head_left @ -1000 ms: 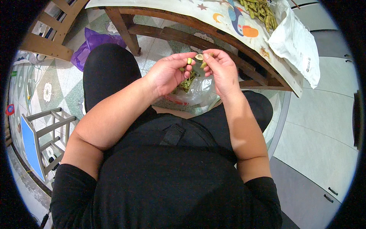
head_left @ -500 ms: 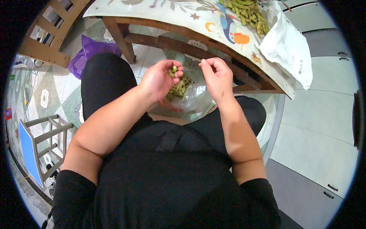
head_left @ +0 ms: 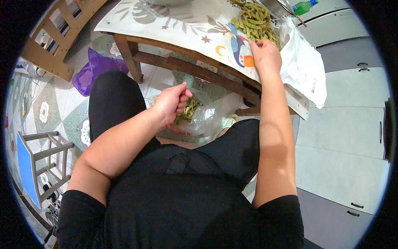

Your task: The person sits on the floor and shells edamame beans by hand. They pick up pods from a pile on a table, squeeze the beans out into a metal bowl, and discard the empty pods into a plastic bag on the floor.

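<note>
My left hand (head_left: 173, 103) is curled closed above an open clear plastic bag (head_left: 209, 116) on the floor; the beans seen in it earlier are hidden by its fingers. Green bean pods or empty shells (head_left: 188, 111) lie inside that bag. Stretched forward over the table, my right hand (head_left: 267, 57) is at the near edge of a heap of green bean pods (head_left: 255, 20). Its fingertips are drawn together, and whatever they may pinch is too small to make out.
A patterned cloth covers the wooden table (head_left: 182, 25). Right of the pods lies a white sack (head_left: 304, 62), with a metal bowl (head_left: 282, 7) and green bottle (head_left: 304, 7) behind. A purple bag (head_left: 97, 68) and blue-topped stool (head_left: 41, 166) are on the left. Cabinets (head_left: 340, 128) stand right.
My right hand has moved from beside the left hand, forward and right to the pods on the table. My left hand has turned and dropped slightly, its fingers now covering the green beans.
</note>
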Tool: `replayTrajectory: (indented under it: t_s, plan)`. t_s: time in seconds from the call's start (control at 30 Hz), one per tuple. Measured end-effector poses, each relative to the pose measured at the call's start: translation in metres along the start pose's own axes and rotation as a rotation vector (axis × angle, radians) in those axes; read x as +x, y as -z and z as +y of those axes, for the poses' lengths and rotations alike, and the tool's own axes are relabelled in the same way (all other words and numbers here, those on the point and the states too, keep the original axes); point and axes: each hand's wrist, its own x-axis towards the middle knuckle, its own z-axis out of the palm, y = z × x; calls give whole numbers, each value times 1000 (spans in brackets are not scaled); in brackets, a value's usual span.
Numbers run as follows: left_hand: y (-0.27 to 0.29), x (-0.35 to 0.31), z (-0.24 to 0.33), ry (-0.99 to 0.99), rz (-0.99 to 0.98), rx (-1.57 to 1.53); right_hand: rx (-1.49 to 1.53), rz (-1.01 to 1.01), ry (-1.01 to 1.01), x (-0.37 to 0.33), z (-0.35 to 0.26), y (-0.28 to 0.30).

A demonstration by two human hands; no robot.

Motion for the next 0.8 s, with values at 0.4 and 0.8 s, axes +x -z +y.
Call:
replayTrajectory:
  t_s: [0.4,0.8]
  plan:
    - [-5,-9,3,-211,-104,115,1030,79,-155,-86,-23,17]
    - [-10,-22,8,-561,-141,311,1588,-988,-352,-156,-46,-9]
